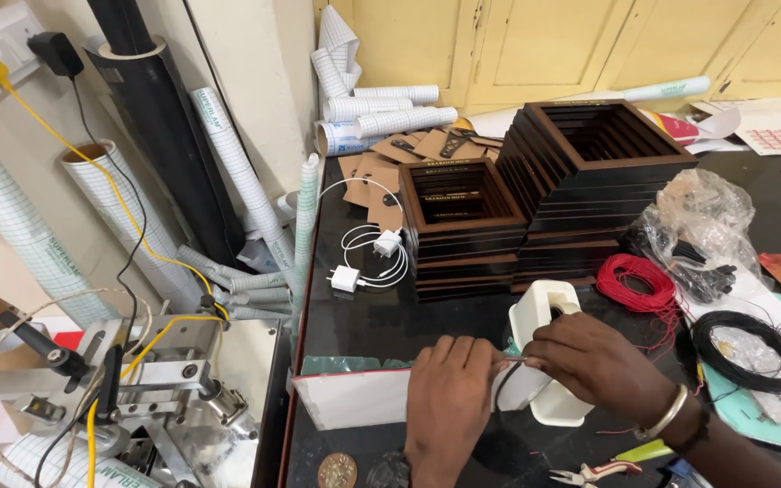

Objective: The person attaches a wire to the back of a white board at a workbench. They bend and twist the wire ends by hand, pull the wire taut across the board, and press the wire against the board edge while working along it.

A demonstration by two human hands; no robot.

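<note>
Both hands, left [449, 398] and right [594, 361], pinch a thin red wire [510, 359] beside a glossy white box [544, 361], its base hidden.

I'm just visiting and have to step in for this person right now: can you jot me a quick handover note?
Left hand: closed, pinching a thin red wire at its fingertips.
Right hand: closed on the same wire, resting against the white plastic box at the black table's front.
Nearby: red wire coil, black wire coil, stacked dark wooden frames, pliers.
Done or left: I cannot tell how far along the wiring is.
</note>
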